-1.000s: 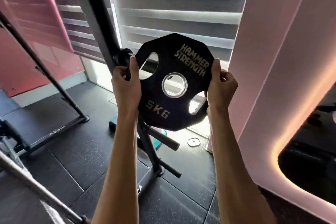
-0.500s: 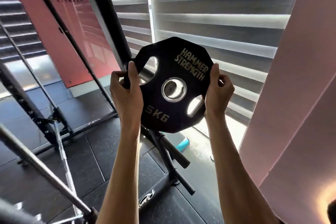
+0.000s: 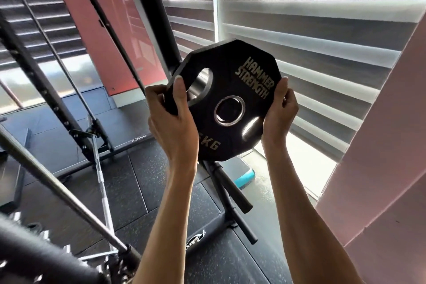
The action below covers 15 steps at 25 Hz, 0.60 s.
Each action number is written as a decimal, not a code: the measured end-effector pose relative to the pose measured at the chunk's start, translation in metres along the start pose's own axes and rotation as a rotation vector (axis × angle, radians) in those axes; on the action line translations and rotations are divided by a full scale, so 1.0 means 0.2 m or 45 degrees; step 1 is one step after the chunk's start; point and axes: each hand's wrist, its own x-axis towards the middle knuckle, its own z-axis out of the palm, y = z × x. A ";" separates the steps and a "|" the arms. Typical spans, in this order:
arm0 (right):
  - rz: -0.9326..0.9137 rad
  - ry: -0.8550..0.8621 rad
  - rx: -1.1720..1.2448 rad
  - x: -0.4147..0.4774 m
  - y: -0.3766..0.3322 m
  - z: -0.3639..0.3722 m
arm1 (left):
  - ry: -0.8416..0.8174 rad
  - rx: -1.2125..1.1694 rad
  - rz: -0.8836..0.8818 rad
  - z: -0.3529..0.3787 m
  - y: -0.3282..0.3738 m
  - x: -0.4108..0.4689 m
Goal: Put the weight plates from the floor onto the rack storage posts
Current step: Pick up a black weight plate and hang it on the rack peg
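I hold a black 5 kg weight plate (image 3: 232, 80), marked HAMMER STRENGTH, upright at chest height in both hands. My left hand (image 3: 171, 113) grips its left rim, thumb beside a grip hole. My right hand (image 3: 279, 110) clasps the right rim. The plate's steel-ringed centre hole (image 3: 229, 110) is dark; a metal post end shows through the upper left grip hole. The black rack upright (image 3: 159, 21) rises just behind the plate. Two lower storage posts (image 3: 232, 191) stick out bare below it.
A steel barbell (image 3: 57, 189) slants across the lower left. A second bar (image 3: 103, 191) leans by another rack frame (image 3: 34, 71). Window blinds fill the back, a pink wall (image 3: 380, 168) stands at right, and a teal step (image 3: 242, 175) lies on the floor.
The plate and both hands have moved closer to the rack upright, and my view has swung left. The centre hole now looks dark instead of showing light through it.
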 end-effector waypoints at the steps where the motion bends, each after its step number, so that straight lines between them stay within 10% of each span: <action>1: 0.012 -0.029 0.022 0.01 0.02 0.02 | 0.007 0.016 0.048 0.00 0.00 0.00; 15: 0.167 -0.508 -0.186 0.24 0.20 0.46 | 0.110 0.183 0.151 0.17 -0.38 0.42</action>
